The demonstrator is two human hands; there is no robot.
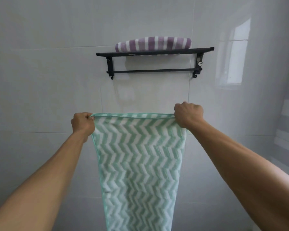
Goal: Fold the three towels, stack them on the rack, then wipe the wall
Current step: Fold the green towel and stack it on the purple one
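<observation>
A green and white zigzag towel (138, 164) hangs stretched in front of me, below the rack. My left hand (83, 123) grips its top left corner. My right hand (188, 114) grips its top right corner. The towel's lower end runs out of the frame at the bottom. A folded purple and white striped towel (153, 44) lies on top of the black wall rack (154, 51). The third towel is not in view.
The rack has a lower bar (154, 70) and small hooks at both ends. Glossy grey wall tiles (48, 89) fill the view. A window reflection (235, 54) shows on the right wall, with a striped reflection at the far right edge.
</observation>
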